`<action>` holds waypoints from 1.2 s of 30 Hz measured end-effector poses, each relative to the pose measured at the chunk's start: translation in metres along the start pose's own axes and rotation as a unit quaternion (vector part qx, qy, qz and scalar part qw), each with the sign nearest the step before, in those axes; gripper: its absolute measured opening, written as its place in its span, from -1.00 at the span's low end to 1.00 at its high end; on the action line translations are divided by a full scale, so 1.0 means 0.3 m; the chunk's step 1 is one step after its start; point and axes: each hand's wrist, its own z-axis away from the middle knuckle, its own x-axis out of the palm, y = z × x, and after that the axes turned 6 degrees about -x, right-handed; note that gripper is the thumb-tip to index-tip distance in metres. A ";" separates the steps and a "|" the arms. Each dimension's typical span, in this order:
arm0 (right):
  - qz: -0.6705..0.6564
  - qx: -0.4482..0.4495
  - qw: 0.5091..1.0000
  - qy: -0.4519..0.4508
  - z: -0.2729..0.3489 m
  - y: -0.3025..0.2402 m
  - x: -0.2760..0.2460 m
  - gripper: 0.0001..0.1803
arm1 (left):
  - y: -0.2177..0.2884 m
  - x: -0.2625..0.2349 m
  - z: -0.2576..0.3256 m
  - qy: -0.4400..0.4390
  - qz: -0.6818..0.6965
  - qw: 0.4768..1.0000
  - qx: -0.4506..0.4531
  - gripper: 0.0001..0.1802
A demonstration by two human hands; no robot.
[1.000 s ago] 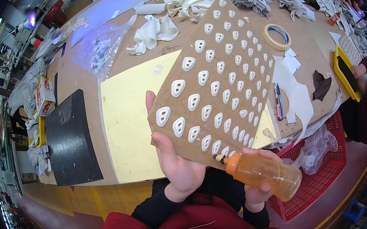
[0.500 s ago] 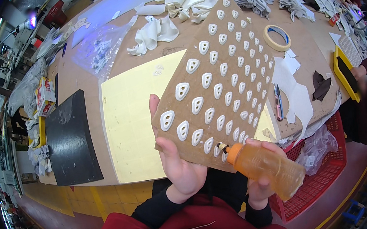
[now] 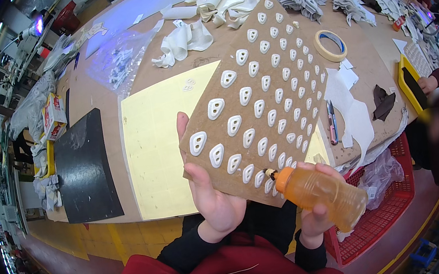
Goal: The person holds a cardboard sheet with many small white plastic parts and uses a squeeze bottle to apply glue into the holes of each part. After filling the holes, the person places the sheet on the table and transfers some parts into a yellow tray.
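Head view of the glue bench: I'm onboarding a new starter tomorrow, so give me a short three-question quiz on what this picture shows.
1. True or false: the left hand holds the brown board up off the table.
2. Which tip touches the board's lower edge? A) the nozzle of the amber squeeze bottle B) a paintbrush C) a pair of scissors
3. Fill in: the roll of tape lies on the table to the person's ____ of the board.

Key
1. True: its thumb lies over the board's near corner, beside the rows of white pieces.
2. A, with the right hand closed around the bottle.
3. Right.
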 end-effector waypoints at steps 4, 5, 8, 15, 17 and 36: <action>-0.012 0.000 0.999 -0.052 -0.004 -0.020 -0.007 -0.20 | 0.002 0.004 -0.002 0.002 0.001 1.000 0.000 -0.26; -0.015 -0.004 0.998 -0.066 -0.005 -0.021 -0.012 -0.20 | 0.002 0.004 -0.002 0.000 -0.001 1.000 0.000 -0.26; -0.029 -0.033 0.994 -0.103 -0.009 -0.006 -0.030 -0.22 | 0.002 0.003 -0.002 -0.004 -0.003 1.000 0.003 -0.27; -0.003 -0.070 0.985 -0.155 -0.013 0.010 -0.054 -0.23 | -0.002 -0.003 -0.005 -0.021 0.032 0.999 0.005 -0.37; -0.016 -0.049 0.988 -0.145 -0.006 0.001 -0.055 -0.25 | -0.003 -0.008 -0.004 -0.031 0.048 0.998 0.006 -0.41; 0.127 -0.066 0.982 0.121 0.004 0.048 -0.005 -0.12 | 0.003 -0.013 -0.008 -0.026 0.061 0.998 -0.003 -0.42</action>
